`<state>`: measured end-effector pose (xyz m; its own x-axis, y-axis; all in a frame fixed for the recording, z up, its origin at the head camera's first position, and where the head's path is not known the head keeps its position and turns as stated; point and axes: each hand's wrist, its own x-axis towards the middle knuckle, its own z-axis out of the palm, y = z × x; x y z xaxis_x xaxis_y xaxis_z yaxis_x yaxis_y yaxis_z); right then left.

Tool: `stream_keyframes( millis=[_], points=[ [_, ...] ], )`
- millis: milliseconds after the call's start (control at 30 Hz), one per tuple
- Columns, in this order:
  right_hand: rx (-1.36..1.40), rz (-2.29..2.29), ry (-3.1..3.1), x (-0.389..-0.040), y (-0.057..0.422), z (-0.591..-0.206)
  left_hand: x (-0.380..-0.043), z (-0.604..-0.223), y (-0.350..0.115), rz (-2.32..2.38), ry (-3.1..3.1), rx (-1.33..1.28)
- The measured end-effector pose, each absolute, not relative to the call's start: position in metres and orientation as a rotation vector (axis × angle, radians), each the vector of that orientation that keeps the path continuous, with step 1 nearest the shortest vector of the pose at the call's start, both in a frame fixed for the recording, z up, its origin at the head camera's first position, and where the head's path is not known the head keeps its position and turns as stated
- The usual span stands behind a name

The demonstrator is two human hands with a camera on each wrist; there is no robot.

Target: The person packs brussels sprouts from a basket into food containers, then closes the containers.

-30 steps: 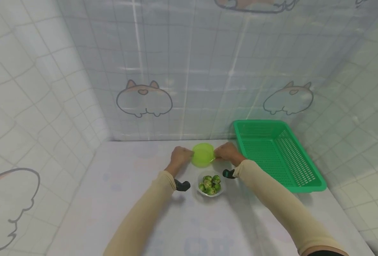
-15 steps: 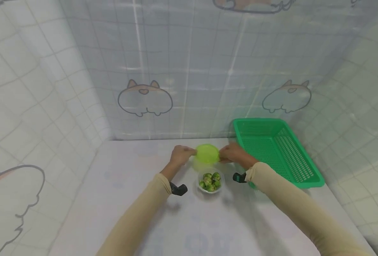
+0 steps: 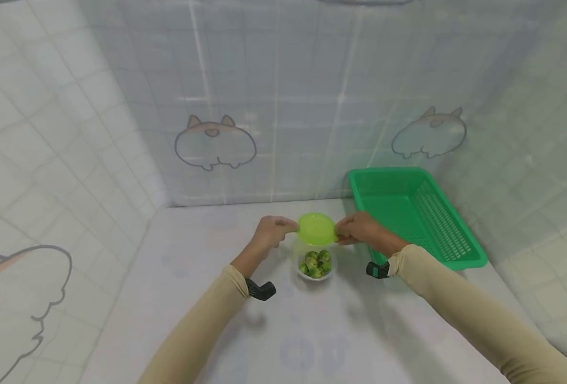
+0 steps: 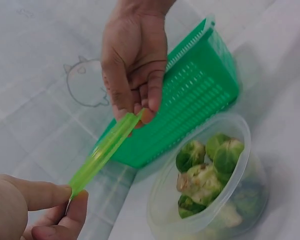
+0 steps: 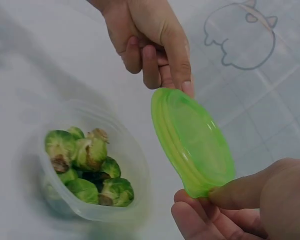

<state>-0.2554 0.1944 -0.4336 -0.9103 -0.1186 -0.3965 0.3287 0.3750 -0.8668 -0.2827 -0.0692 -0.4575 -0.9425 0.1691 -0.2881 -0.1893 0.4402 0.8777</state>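
A translucent lime-green lid (image 3: pixel 316 228) is held up between both hands, just beyond a clear plastic bowl (image 5: pixel 80 209). My left hand (image 3: pixel 273 231) pinches one edge of it between thumb and fingers. At the opposite edge, my right hand (image 3: pixel 360 228) pinches the rim the same way. In the left wrist view the lid (image 4: pixel 102 155) appears nearly edge-on, tilted above the tabletop. Several Brussels sprouts (image 4: pixel 205 180) lie inside the uncovered bowl, which stands upright on the table.
A green perforated plastic basket (image 3: pixel 422 218) stands at the back right, close beside the right forearm. Behind the white table (image 3: pixel 206 256) rises a pale sheet wall (image 3: pixel 307 96) with a grid and cartoon animals. Similar sheeting hangs on both sides.
Both hands have carried the lid slightly to the right, and its face has tilted. The bowl of sprouts stays in its place on the table.
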Motion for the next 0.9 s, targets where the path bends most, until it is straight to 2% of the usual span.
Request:
stream_keyframes(
  millis=[600, 767, 900],
  points=[
    [0.150, -1.507, 2.233, -0.251, 0.199, -0.432, -0.278, -0.461, -0.072, 1.505, 2.260, -0.012],
    [0.003, -1.451, 2.319, -0.250, 0.201, -0.435, -0.279, -0.466, -0.076, 1.512, 2.295, 0.077],
    [-0.207, -1.375, 2.484, -0.245, 0.203, -0.436, -0.278, -0.473, -0.080, 1.463, 2.479, 0.306]
  ],
)
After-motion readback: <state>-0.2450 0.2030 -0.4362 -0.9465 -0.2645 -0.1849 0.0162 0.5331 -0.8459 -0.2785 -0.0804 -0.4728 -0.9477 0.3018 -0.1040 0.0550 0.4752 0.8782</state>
